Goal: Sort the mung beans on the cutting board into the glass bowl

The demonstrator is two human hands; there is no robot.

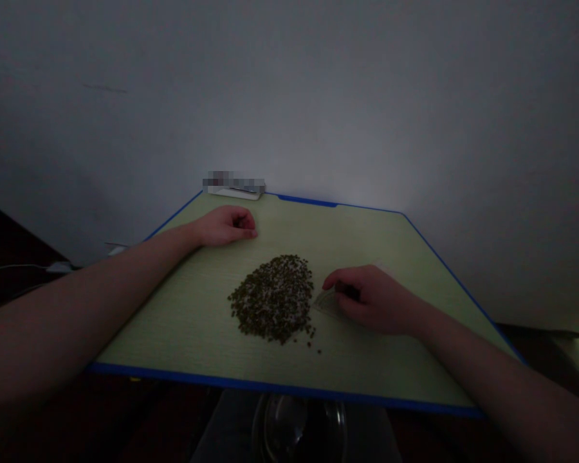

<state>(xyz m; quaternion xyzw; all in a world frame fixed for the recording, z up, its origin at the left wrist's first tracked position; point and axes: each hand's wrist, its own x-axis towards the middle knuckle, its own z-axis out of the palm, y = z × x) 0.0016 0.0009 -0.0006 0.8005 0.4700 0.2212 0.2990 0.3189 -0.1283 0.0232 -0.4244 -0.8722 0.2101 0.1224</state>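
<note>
On the table lies a loose pile of small green-brown seeds or beans (273, 299), with a few strays at its lower right. My right hand (369, 299) is just right of the pile, its fingers and thumb closed in a pinch. From its fingertips a thin see-through piece (324, 299) with faint curved lines reaches to the pile's right edge; its kind is not clear in the dim light. My left hand (226, 225) rests on the table beyond the pile at the upper left, fingers curled in, with nothing visible in it.
The pale green table (183, 328) has a blue edge and stands against a grey wall (318, 103). At its back left corner is a white, partly blurred object (234, 191). A shiny round metal bowl or pot (289, 427) sits below the front edge, at my lap.
</note>
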